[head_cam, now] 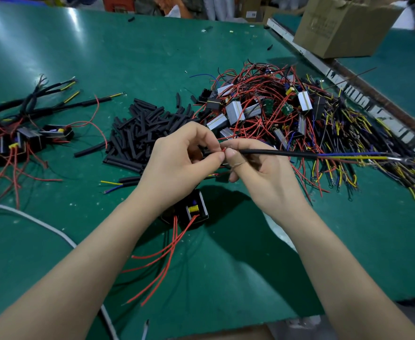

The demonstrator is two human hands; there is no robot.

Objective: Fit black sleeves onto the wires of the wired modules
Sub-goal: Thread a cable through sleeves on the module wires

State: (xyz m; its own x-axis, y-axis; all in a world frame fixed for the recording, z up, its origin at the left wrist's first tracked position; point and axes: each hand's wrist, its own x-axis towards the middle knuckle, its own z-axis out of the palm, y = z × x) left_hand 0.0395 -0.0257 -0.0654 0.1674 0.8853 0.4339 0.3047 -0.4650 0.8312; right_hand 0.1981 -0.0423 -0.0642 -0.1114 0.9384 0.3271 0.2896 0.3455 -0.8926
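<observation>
1. Writing: cardboard box (343, 25) far right has print on its side, too blurred to read. No legible labels on anything else.
2. Surface: green tabletop (250, 253), scuffed, w/ small white specks; a 2nd green surface sits beyond a metal rail (363, 94) at right. Cluttered goods along the far edge, blurred.
3. L hand (177, 163): fingers curled, thumb & forefinger pinching a red wire tip at the meeting point w/ the other hand.
4. R hand (255, 168): fingers curled, pinching the near end of a black sleeve (280, 152); the sleeve runs out rightward above the tabletop, blue & yellow wires (353, 155) emerging from its far end.
5. Wired module (194, 212) lies below the L wrist, black w/ yellow part, red wires (162, 256) trailing toward the viewer.
6. Loose black sleeves pile (142, 128) centre, just beyond the hands.
7. Unsleeved modules heap (287, 111) at right: silver-black blocks tangled in red, yellow, blue wires.
8. Sleeved modules group (25, 126) at far left.
9. White cable (42, 227) curves across the near left.
</observation>
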